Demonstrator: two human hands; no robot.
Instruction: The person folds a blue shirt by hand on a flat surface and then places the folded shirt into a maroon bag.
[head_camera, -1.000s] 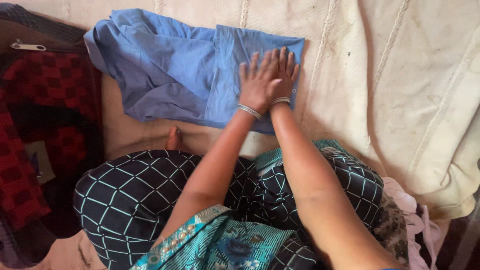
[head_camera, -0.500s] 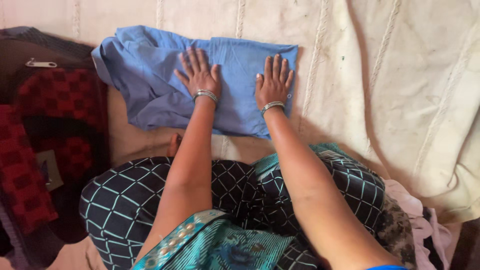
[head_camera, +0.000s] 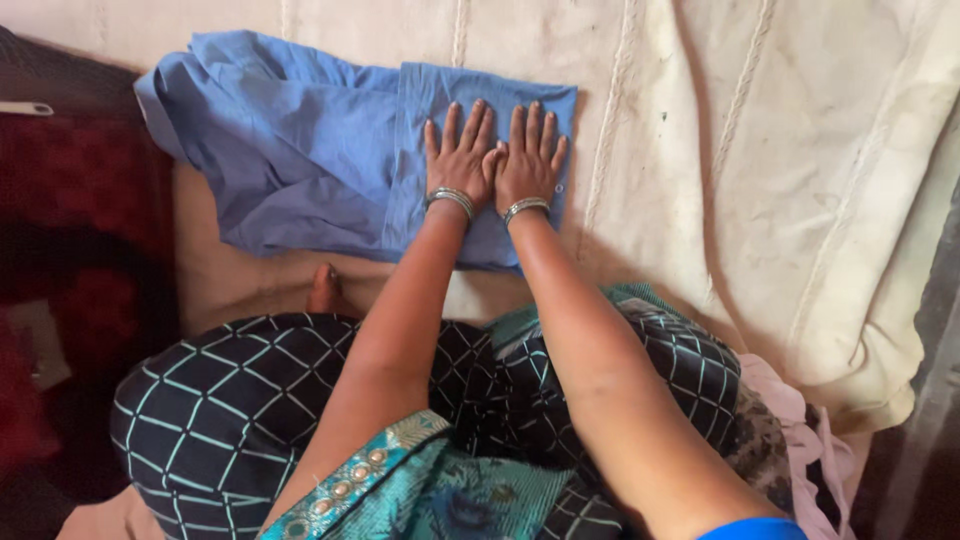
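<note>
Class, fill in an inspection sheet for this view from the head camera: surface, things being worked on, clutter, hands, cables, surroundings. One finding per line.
Surface: a cream woven cover with raised cord lines, marked with some faint stains.
Things being worked on: a blue garment lies flat on the cover, partly folded, its left part rumpled.
Clutter: a red and black checked bag with a zip pull at the left edge.
Hands: left hand and right hand lie side by side, palms flat, fingers spread, on the right end of the garment; each wrist wears metal bangles.
Cables: nothing seen.
Surroundings: the person's lap in dark checked cloth; pale fabric at lower right.
</note>
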